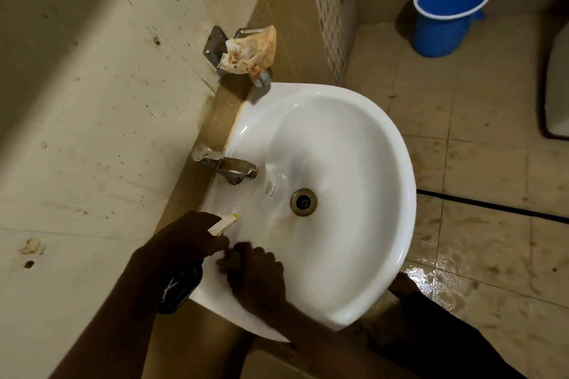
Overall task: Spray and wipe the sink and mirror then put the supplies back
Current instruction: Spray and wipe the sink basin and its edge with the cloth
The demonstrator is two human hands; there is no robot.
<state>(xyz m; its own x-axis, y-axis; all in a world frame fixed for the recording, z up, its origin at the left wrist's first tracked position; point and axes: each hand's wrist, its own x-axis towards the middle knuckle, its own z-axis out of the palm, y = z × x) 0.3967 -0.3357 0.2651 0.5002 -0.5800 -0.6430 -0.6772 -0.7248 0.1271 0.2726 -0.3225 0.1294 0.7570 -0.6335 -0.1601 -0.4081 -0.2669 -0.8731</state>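
From the head camera, the spray bottle (187, 271) sits in the left hand (191, 240), which is wrapped closed around its neck. The bottle's long axis slants from its dark body at the lower left, off the sink's near corner, up to its pale nozzle (224, 224), whose yellow tip points up and right across the rim toward the basin. The body is dark and rounded with a white mark on it.

The right hand (255, 274) rests on the inner slope of the sink (385, 163) just beside the left one, fingers curled over something dark; what it grips cannot be told.

The sink is glossy white ceramic, a rounded bowl with a brass-toned drain (304, 202) at its centre and a dull metal tap (229, 167) on the wall side. A crumpled, stained cloth (249, 52) lies on a metal holder on the wall above. A blue plastic bucket (448, 12) stands on the wet tiled floor (480, 163), well apart.
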